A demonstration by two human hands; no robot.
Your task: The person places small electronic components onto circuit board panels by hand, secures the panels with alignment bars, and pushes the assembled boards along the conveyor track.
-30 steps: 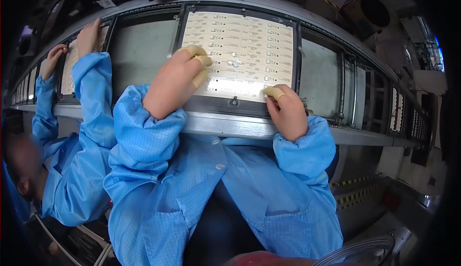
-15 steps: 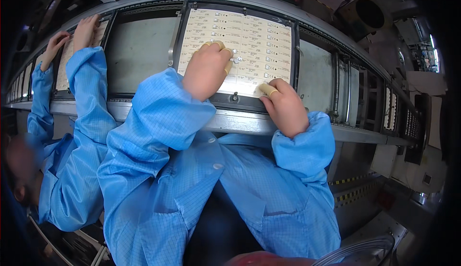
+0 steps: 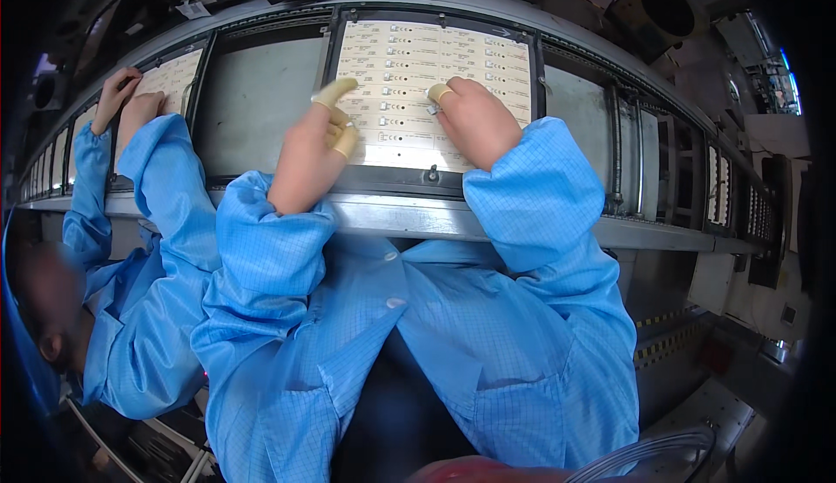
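A framed cream circuit-board panel (image 3: 418,126) lies in front of me, carrying rows of small silver parts and printed marks. My left hand (image 3: 309,156) is over its left edge, index finger stretched out and blurred, other fingers curled. A small silver piece (image 3: 350,124) shows at these curled fingers. Over the panel's middle right, my right hand (image 3: 479,121) pinches another small silver piece (image 3: 433,109) between thumb and index finger, close above the surface. Yellow finger cots cover several fingertips of my left hand and one of my right.
The panel sits in a dark frame on a metal conveyor rail (image 3: 409,218). Left of it is a grey conveyor section (image 3: 252,104). A co-worker's hands (image 3: 131,104) work on another cream panel (image 3: 178,78) farther left. Rollers and rods (image 3: 616,152) lie to the right.
My left hand has drawn back left from the panel's middle. My right hand has moved up and left from its lower right corner. The co-worker's panel and hands have shifted.
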